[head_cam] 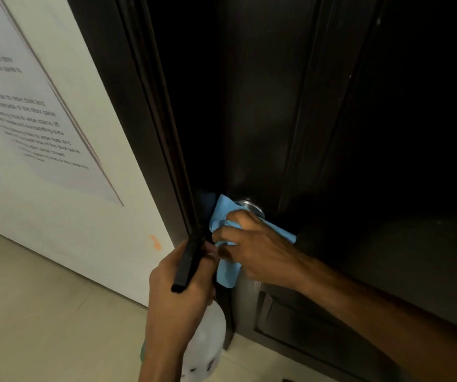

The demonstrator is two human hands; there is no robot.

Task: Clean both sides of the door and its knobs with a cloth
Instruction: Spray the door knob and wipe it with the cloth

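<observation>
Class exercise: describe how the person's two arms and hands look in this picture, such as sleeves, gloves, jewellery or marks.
Both forearms are bare: no sleeves reach into view. The left hand and right hand wear no gloves. No rings, watch or wristbands show, and no marks can be made out in the dim light.

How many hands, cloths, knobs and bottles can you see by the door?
Hands: 2, left hand and right hand
Blue cloth: 1
Metal knob: 1
Spray bottle: 1
Total: 5
</observation>
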